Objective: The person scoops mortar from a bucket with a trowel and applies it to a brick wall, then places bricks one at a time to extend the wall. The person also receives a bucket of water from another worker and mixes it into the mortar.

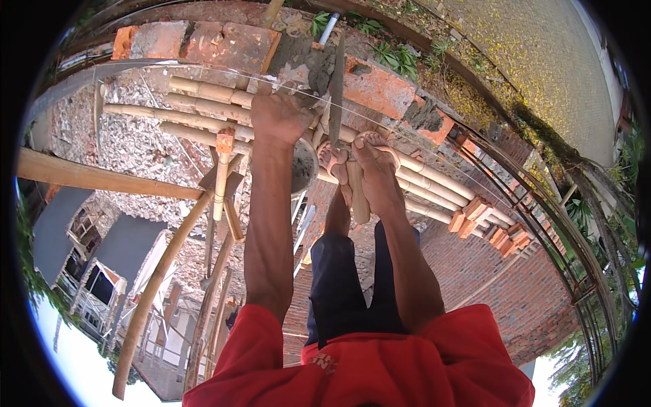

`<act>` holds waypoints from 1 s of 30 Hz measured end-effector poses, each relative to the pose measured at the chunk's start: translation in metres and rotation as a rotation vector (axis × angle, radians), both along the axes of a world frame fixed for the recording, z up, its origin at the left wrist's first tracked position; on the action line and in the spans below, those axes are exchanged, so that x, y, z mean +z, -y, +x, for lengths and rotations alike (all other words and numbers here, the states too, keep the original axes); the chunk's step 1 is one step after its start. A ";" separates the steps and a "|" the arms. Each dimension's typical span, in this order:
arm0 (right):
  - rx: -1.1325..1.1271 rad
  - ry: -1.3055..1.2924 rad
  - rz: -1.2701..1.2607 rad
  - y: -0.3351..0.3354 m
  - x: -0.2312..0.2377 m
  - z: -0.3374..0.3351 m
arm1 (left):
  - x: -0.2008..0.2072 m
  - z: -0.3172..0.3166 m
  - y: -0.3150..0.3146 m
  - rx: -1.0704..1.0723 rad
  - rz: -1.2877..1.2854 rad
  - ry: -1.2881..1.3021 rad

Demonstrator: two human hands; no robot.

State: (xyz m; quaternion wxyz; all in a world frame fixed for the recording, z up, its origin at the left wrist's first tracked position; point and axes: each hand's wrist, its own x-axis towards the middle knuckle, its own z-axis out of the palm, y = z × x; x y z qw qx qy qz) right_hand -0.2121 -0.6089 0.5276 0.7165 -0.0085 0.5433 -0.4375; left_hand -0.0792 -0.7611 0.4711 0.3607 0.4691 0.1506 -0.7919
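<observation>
Above bamboo poles (203,89), trowel (336,98) pointing toward wet mortar (319,71) on a brick wall (376,85), its wooden handle (359,200) wrapped firmly by the right hand (375,173), left hand (279,117) near the mortar, its grip impossible to tell.

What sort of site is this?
Likely an outdoor building site: a row of bricks with grey mortar, a trowel in the right hand, and bamboo poles that look like scaffolding.

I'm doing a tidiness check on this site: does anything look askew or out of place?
Yes. Orange-red clay bricks lie in small, uneven piles across the round tan bamboo poles at right, turned at differing angles. Broken pale rubble lies scattered at left.
</observation>
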 end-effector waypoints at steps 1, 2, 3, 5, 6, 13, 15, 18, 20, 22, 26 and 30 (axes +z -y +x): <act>0.025 0.034 0.088 0.000 0.001 -0.003 | 0.000 -0.001 -0.001 -0.001 -0.012 0.009; 0.007 0.044 0.019 0.001 0.000 -0.005 | -0.001 -0.001 -0.003 -0.004 -0.069 -0.035; 0.019 0.056 0.027 0.001 -0.001 -0.008 | -0.001 -0.001 -0.004 -0.008 -0.098 -0.025; -0.005 0.081 0.021 -0.003 -0.002 -0.012 | -0.001 0.000 -0.006 0.032 -0.114 -0.061; -0.040 0.095 0.012 -0.008 -0.003 -0.014 | 0.000 0.000 -0.008 0.049 -0.078 -0.032; 0.289 -0.598 0.078 -0.096 0.009 -0.039 | 0.019 -0.002 -0.035 -0.072 -0.237 0.384; 0.451 -0.918 0.040 -0.115 0.007 -0.048 | 0.020 -0.004 -0.047 -0.036 -0.148 0.390; 0.560 -1.382 -0.238 -0.128 -0.001 -0.052 | 0.012 0.000 -0.067 0.053 -0.070 0.280; 0.630 -1.398 -0.260 -0.127 -0.012 -0.053 | 0.003 0.007 -0.086 0.110 -0.140 0.376; 0.614 -1.405 -0.300 -0.119 -0.028 -0.051 | -0.004 0.013 -0.115 0.174 -0.190 0.508; 0.581 -1.401 -0.435 -0.097 -0.060 -0.054 | -0.008 0.027 -0.183 0.022 -0.242 0.602; 0.588 -1.463 -0.497 -0.100 -0.066 -0.055 | -0.025 0.016 -0.209 0.122 -0.145 0.484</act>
